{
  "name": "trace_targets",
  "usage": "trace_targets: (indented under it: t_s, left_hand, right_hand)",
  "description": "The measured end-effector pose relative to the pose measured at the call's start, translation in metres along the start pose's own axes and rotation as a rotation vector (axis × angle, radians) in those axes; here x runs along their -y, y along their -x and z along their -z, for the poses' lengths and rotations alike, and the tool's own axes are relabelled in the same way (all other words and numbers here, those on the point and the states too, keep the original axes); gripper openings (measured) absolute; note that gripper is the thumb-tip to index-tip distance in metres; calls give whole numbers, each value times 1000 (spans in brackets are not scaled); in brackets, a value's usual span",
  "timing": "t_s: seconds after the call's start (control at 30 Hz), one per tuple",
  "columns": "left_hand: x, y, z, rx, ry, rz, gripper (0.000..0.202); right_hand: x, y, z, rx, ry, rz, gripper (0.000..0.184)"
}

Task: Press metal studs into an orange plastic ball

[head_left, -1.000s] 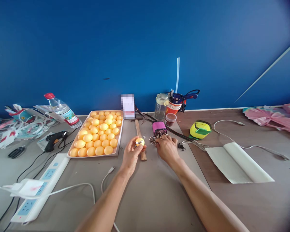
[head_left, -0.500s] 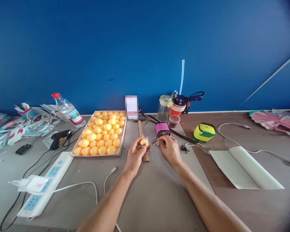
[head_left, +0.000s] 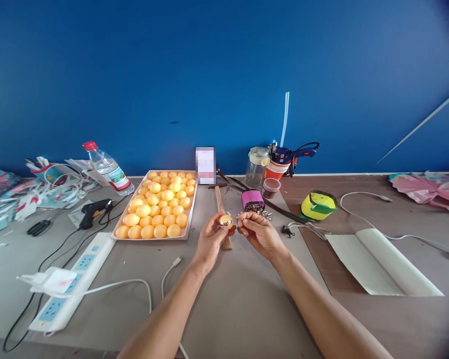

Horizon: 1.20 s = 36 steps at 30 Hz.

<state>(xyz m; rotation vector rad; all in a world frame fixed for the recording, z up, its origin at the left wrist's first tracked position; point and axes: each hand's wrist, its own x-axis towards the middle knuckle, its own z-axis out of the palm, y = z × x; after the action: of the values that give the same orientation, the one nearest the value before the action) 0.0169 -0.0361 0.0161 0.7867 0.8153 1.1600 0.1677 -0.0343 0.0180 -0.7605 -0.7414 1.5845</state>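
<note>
An orange ping-pong ball with a row of shiny silver pieces on its front is gripped in the fingers of my left hand. Close beside it, my right hand pinches a small silvery piece between thumb and fingertips, too small to name; it is apart from the ball. Behind my right hand lies a purple-and-black pouch, with a scatter of small shiny metal pieces at its mouth. A hammer with a wooden handle lies behind and under my left hand.
To the left stands a shallow box full of orange balls. A power strip, a glue gun and a water bottle are farther left. A yellow-green pouch and a white sheet lie to the right.
My right hand has moved left, from the metal pieces by the purple pouch to just beside the ball, now pinching a small silvery piece. My left hand still holds the ball.
</note>
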Motion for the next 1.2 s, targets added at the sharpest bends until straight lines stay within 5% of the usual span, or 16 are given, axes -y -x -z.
trace_targets:
  t_s: [0.33, 1.2]
  left_hand:
    - [-2, 0, 0, 55, 33, -14, 40]
    - [7, -3, 8, 48, -97, -48, 43]
  right_hand:
    - [-3, 0, -1, 104, 20, -16, 19]
    - [-7, -1, -3, 58, 153, -41, 23]
